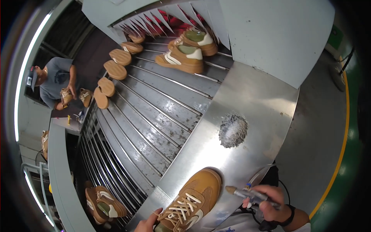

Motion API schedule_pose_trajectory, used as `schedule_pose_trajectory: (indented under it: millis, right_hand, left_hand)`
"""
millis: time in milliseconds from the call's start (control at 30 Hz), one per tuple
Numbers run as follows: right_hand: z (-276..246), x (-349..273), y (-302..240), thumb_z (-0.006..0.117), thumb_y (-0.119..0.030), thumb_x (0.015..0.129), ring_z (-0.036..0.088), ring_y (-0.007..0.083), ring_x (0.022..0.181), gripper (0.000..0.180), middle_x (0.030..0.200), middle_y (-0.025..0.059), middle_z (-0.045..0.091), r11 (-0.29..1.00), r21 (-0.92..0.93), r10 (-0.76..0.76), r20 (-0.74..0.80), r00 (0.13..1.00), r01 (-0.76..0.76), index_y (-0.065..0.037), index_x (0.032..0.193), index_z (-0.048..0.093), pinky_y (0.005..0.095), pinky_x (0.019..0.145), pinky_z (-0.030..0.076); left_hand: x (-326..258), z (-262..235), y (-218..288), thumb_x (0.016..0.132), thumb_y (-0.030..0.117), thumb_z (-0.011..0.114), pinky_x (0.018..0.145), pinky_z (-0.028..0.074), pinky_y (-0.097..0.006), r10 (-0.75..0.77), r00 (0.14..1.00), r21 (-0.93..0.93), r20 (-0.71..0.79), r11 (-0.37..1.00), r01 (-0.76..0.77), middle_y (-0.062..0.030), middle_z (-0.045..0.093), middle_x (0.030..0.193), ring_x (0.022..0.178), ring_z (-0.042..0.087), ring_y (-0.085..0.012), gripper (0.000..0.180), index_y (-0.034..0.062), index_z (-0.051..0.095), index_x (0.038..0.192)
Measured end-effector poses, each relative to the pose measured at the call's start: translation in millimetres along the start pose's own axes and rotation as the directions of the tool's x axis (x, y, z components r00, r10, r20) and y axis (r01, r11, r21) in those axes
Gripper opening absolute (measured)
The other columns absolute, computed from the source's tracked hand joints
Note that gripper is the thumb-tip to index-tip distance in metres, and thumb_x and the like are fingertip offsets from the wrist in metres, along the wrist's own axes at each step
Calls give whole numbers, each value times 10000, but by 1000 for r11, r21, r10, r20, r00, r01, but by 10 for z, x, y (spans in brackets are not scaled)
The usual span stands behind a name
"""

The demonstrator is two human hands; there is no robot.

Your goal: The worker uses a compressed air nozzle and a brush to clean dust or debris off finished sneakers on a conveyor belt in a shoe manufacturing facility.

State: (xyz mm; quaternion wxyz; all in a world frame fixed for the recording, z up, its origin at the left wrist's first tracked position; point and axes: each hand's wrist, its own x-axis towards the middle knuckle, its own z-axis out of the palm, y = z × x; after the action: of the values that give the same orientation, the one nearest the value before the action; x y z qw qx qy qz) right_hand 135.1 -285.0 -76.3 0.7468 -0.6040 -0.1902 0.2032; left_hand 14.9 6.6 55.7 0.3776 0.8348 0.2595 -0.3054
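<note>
A tan lace-up sneaker (192, 201) with cream laces and a white side stripe rests at the bottom centre, toe pointing away and to the right. Fingers of my left hand (147, 223) grip it near the tongue and collar; much of that hand lies below the picture's edge. To the right of the toe, my right hand (270, 201) is wrapped round a grey metal hand tool (251, 193). The tool has a brown tip and a blue fitting, with a thin hose beside it. Its tip points at the shoe without touching it, and I cannot make out its exact kind.
Beyond the shoe, a metal ledge (266, 100) carries a grey, powdery patch (233, 130). Rollers (162, 100) hold sneakers (181, 58) and several soles-up shoes (115, 70) below a slit curtain (154, 21). More shoes (103, 204) sit lower left. A person (56, 81) at left handles a shoe.
</note>
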Motion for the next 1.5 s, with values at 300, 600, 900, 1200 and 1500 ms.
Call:
schedule_pose_trajectory:
  millis: [300,600,900,1200,1500]
  right_hand:
    - [-64,599,377,444,-433,905,630,213,734,497,848,151,630,969,207,-57,-352,934,137,11,1127,446,272,631,430]
    - [-19,518,614,517,-487,860,603,224,692,616,823,152,607,946,288,-18,-417,909,151,17,1197,412,324,670,478]
    - [-311,508,765,335,-493,910,486,101,624,627,819,55,534,994,-6,-93,-553,828,107,3,1290,387,194,505,323]
    - [-57,644,564,305,-488,922,412,50,685,616,834,-5,509,999,16,-16,-676,737,36,-25,1319,390,189,604,287]
    - [-217,588,589,335,-438,941,502,60,665,560,874,24,547,993,-35,-119,-467,876,117,-11,1298,397,183,535,313]
  left_hand:
    - [650,-206,-29,711,239,641,807,511,-339,-87,959,-887,-269,410,-212,-140,620,1063,921,627,-245,498,-8,523,1128]
    - [1892,-1000,992,866,192,579,916,435,-362,403,797,-591,-449,536,-603,-165,495,1274,1132,513,-235,545,-7,370,1329]
    - [669,-929,-1793,741,151,661,921,410,-400,119,134,141,-984,976,165,-232,545,1104,1046,525,-364,519,-51,476,1181]
    - [52,-431,-3079,713,167,734,843,436,-271,-527,87,-531,-846,814,-235,-98,599,1064,962,565,-166,541,-40,516,1162]
    - [-236,-236,-2491,697,66,616,787,470,-276,-571,150,-543,-807,618,-569,-76,639,960,840,616,-170,362,-47,594,1040]
